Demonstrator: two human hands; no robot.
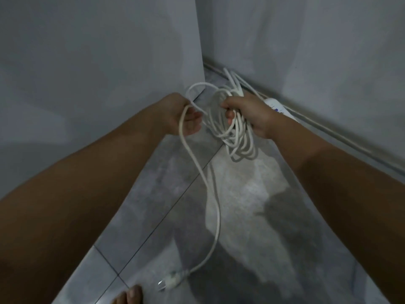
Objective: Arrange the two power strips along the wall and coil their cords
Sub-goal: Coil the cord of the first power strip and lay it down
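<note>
White cord (217, 218) is being coiled: the coil (237, 139) is gripped in the right hand (255, 116), and the loose run is pinched by the left hand (186, 116). One strip (278, 108) lies at the floor's (252, 194) far edge, against the wall (328, 51). Next, the slack down to the plug (168, 280) likely needs to be gathered.

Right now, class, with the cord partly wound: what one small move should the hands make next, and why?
Probably the left hand should carry the loose cord it holds across to the coil gripped by the right hand, laying on one more loop. A long stretch trails down to the plug on the floor, so winding looks unfinished.
</note>
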